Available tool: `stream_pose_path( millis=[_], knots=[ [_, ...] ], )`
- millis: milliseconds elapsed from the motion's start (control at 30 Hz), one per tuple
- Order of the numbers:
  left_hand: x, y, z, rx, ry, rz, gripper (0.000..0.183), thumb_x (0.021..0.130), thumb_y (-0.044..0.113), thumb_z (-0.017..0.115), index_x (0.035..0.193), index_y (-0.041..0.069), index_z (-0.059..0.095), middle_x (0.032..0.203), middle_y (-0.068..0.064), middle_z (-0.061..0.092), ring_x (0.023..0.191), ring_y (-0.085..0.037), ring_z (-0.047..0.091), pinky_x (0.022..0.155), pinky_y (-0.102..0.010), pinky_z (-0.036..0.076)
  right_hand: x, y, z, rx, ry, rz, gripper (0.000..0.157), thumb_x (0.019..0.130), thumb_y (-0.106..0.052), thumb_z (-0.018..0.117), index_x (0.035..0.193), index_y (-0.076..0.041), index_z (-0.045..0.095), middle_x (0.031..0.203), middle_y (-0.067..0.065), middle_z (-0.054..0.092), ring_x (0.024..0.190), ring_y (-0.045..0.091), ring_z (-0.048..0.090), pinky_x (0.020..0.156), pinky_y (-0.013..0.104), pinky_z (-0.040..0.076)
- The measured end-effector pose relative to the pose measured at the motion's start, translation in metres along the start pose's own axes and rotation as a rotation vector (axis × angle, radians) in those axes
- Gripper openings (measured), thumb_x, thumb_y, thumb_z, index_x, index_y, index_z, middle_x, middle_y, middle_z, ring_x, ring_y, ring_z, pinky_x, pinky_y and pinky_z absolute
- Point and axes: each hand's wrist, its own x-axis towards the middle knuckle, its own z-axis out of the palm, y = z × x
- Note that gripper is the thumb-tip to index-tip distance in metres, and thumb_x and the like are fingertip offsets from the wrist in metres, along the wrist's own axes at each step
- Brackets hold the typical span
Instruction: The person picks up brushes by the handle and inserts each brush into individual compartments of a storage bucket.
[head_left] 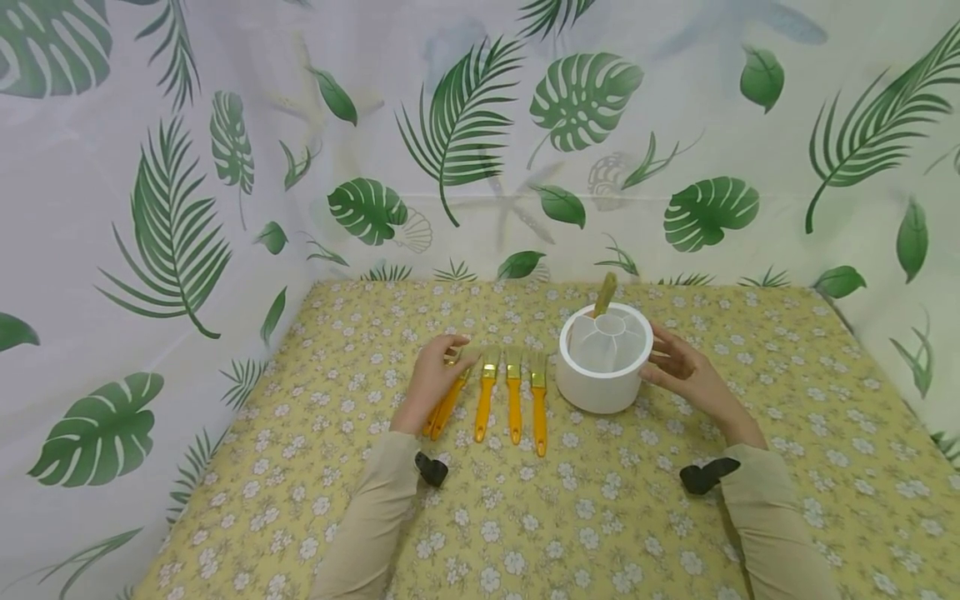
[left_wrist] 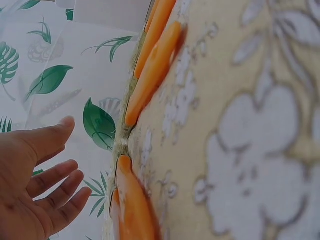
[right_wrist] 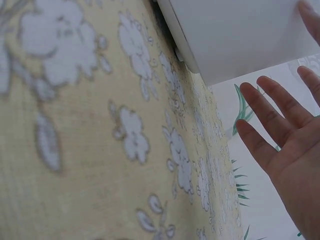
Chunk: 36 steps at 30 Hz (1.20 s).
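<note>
My left hand (head_left: pixel 435 379) hovers over two paintbrushes with orange handles (head_left: pixel 446 410), hiding most of their bristle ends. In the left wrist view its fingers (left_wrist: pixel 60 172) are loosely bent with nothing between them, beside the orange handles (left_wrist: pixel 135 205). Three more paintbrushes (head_left: pixel 513 404) lie in a row to its right, bristles pointing away from me. A round white organizer with divided compartments (head_left: pixel 600 393) stands right of them, one paintbrush (head_left: pixel 606 293) upright in its back part. My right hand (head_left: pixel 686 375) is at the organizer's right side, fingers spread and fingertips right at its wall.
A yellow floral cloth (head_left: pixel 600 517) covers the table. Behind and at the left hangs a white curtain with green leaves (head_left: pixel 465 125), meeting the table's back edge. Black wrist straps (head_left: pixel 431 469) show at both sleeves.
</note>
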Motion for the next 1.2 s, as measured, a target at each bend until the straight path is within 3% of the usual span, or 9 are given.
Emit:
stream_pose_path(
  millis=[233,500,700,933,1200],
  knots=[
    [-0.004,-0.002,-0.005,0.029,-0.029,-0.038,0.039,0.086,0.023,0.067,0.121,0.008,0.06,0.119,-0.011,0.057,0.101,-0.029,0.055,0.084,-0.041,0.049,-0.001,0.001,0.001,0.018,-0.004,0.016,0.069,0.092,-0.012,0.059,0.148,-0.031,0.022,0.143,0.012,0.035,0.126,0.03,0.042,0.087,0.023,0.05],
    [-0.008,-0.005,-0.009,0.066,-0.055,-0.072,0.043,0.085,0.025,0.069,0.124,0.009,0.058,0.116,-0.012,0.056,0.097,-0.027,0.056,0.081,-0.04,0.051,-0.001,0.0,0.001,0.038,-0.011,0.013,0.068,0.092,-0.012,0.058,0.148,-0.029,0.023,0.142,0.013,0.036,0.118,0.006,0.046,0.086,0.022,0.05],
    [-0.01,-0.006,-0.012,0.087,-0.089,-0.118,0.048,0.082,0.023,0.071,0.126,0.01,0.057,0.11,-0.013,0.055,0.091,-0.028,0.055,0.073,-0.037,0.049,-0.001,0.004,0.0,0.03,-0.026,-0.007,0.068,0.092,-0.015,0.058,0.148,-0.029,0.022,0.142,0.015,0.036,0.121,0.012,0.047,0.087,0.026,0.051],
    [-0.012,-0.009,-0.015,0.059,-0.114,-0.179,0.053,0.082,0.027,0.071,0.127,0.008,0.054,0.111,-0.014,0.054,0.095,-0.028,0.056,0.076,-0.038,0.051,0.0,0.002,0.001,0.033,-0.007,0.028,0.068,0.092,-0.014,0.059,0.147,-0.03,0.023,0.141,0.013,0.036,0.116,0.002,0.046,0.085,0.021,0.049],
    [-0.012,-0.011,-0.017,0.091,-0.113,-0.225,0.051,0.082,0.025,0.071,0.126,0.005,0.055,0.104,-0.014,0.056,0.089,-0.025,0.054,0.07,-0.035,0.049,-0.001,0.001,0.003,0.012,-0.004,0.025,0.069,0.092,-0.013,0.058,0.148,-0.03,0.022,0.14,0.013,0.038,0.114,0.002,0.047,0.085,0.021,0.049]
  ],
)
